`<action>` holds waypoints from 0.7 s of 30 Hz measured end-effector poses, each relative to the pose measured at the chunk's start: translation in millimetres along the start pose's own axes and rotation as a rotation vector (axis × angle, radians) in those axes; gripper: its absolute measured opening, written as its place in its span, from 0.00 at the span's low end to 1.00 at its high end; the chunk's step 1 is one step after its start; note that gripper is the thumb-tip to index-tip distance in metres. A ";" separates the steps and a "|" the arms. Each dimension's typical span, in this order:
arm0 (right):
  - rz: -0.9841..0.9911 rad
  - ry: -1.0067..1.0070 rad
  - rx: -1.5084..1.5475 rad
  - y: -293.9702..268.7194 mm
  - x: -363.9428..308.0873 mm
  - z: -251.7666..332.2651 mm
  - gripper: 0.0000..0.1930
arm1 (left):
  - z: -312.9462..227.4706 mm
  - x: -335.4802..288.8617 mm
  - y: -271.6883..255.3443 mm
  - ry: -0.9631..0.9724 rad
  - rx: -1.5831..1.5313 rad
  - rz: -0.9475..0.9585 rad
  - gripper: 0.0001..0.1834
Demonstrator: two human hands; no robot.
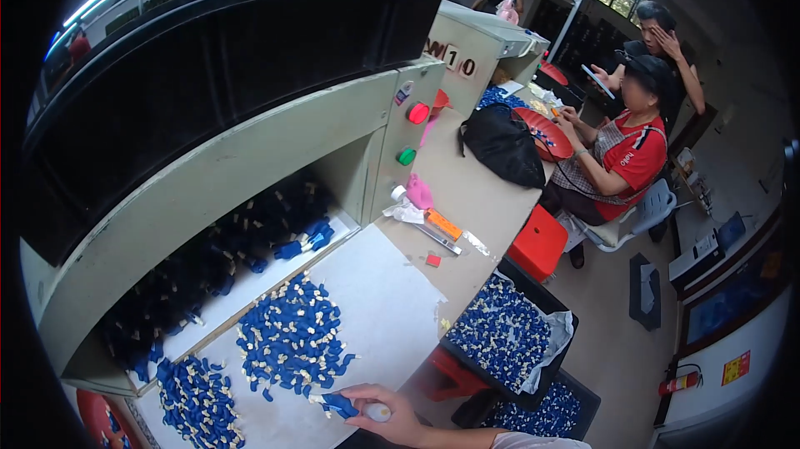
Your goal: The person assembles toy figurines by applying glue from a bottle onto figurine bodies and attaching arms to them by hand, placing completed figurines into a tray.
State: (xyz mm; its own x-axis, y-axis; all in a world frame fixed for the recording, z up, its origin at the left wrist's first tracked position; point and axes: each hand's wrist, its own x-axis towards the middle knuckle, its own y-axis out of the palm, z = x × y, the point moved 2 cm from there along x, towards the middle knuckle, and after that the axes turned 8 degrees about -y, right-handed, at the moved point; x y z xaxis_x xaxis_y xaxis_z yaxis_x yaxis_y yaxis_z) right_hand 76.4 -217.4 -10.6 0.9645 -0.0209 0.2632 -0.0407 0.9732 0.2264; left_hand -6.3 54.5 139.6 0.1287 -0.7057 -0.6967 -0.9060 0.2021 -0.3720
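At the near edge, the right hand point(396, 422) grips a blue piece point(340, 405) and something pale point(377, 411), just right of two heaps point(292, 336) on white paper point(379, 282). Left, a machine point(287, 130) with red point(418, 113) and green point(407, 157) buttons holds more. Right stands a full black tray point(521, 399); far off, someone in red point(637, 164) sits by a red bowl point(532, 122).

Just left of the right hand point(398, 422), the little blue pieces point(292, 328) look smooth, on flat, dull white paper point(383, 278). Up and left of the hand, the machine point(275, 149) looks like painted metal. Its red button point(418, 112) is shiny. Up and right, the black tray point(527, 401) looks like hard plastic.
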 end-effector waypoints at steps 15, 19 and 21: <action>-0.045 -0.149 -0.205 4.4 -24.9 34.7 0.17 | -67.4 -33.5 -8.4 0.295 -0.282 -0.316 0.08; -0.160 -0.125 -0.127 14.2 -40.4 28.7 0.20 | -94.4 -65.1 9.9 0.099 0.050 -0.422 0.08; -0.122 -0.203 -0.243 19.6 -39.9 29.1 0.20 | -113.6 -88.9 22.9 0.175 0.230 -0.479 0.08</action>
State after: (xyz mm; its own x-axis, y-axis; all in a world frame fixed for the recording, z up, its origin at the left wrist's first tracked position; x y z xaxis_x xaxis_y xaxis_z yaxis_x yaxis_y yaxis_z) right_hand 29.5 -204.2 10.6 0.8859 -0.1621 0.4347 0.1590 0.9863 0.0438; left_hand -84.4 44.7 262.7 0.4180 -0.8532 -0.3121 -0.6488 -0.0399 -0.7599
